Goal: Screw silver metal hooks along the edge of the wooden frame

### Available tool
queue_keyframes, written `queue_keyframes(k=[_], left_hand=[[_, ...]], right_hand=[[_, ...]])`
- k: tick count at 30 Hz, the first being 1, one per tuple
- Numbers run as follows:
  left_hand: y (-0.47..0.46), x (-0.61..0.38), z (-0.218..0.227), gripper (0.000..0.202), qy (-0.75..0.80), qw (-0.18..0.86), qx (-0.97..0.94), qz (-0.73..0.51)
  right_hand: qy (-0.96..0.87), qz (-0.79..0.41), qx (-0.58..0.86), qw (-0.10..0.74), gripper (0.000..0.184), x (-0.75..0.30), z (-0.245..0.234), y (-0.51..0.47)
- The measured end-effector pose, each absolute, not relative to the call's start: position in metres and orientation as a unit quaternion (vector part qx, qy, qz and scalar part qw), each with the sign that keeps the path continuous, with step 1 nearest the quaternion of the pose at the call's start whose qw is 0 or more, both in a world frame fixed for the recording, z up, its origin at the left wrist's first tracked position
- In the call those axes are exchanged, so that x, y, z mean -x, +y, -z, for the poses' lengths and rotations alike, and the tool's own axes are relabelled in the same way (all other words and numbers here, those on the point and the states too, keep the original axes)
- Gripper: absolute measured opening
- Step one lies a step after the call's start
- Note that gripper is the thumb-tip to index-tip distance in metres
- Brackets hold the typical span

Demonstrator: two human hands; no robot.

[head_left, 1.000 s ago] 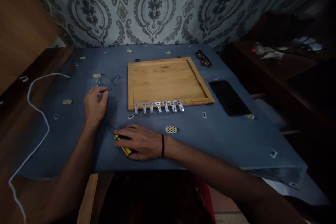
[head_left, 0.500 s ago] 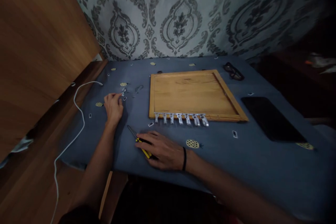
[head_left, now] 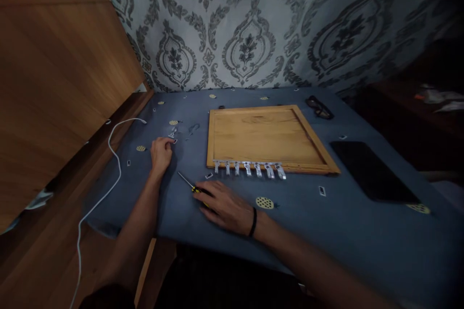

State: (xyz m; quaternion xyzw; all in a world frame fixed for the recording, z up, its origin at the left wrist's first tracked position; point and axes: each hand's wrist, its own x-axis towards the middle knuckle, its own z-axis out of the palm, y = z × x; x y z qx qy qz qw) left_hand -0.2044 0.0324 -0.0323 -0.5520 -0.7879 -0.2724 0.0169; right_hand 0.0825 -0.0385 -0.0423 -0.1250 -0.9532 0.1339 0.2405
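My right hand lies fingers-down over the handle of a yellow-and-black screwdriver on the blue cloth, its metal shaft sticking out to the upper left. My left hand rests further left with fingers curled, pinching at small metal pieces scattered beside it; what it holds is too small to name. A wooden frame lies flat in the middle of the table. A row of several metal hooks lines its near edge.
A black phone lies right of the frame and dark glasses at the back right. A white cable trails off the table's left side. A wooden panel stands at left. Patterned wallpaper backs the table.
The view has swung left and up, so the table now sits further right in the picture. Both hands stay about where they were on the cloth, the right over the screwdriver.
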Motion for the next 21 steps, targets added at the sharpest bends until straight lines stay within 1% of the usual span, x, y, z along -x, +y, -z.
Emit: queue_keyframes(k=[7, 10, 12, 15, 21], left_hand=[[0.061, 0.203, 0.027, 0.036, -0.788, 0.014, 0.544, 0.288], [0.075, 0.207, 0.025, 0.030, -0.795, -0.006, 0.531, 0.293], [0.082, 0.210, 0.024, 0.032, -0.800, -0.027, 0.519, 0.299], [0.088, 0.215, 0.023, 0.042, -0.800, -0.064, 0.502, 0.322], [0.083, 0.221, 0.012, 0.043, -0.774, -0.164, 0.446, 0.419]], right_hand=[[-0.949, -0.143, 0.128, 0.249, 0.027, -0.082, 0.043, -0.037], [-0.950, -0.141, 0.127, 0.247, 0.029, -0.082, 0.043, -0.036], [-0.951, -0.134, 0.128, 0.249, 0.029, -0.082, 0.045, -0.036], [-0.951, -0.133, 0.126, 0.251, 0.030, -0.082, 0.048, -0.036], [-0.953, -0.136, 0.144, 0.230, 0.030, -0.080, 0.045, -0.036]])
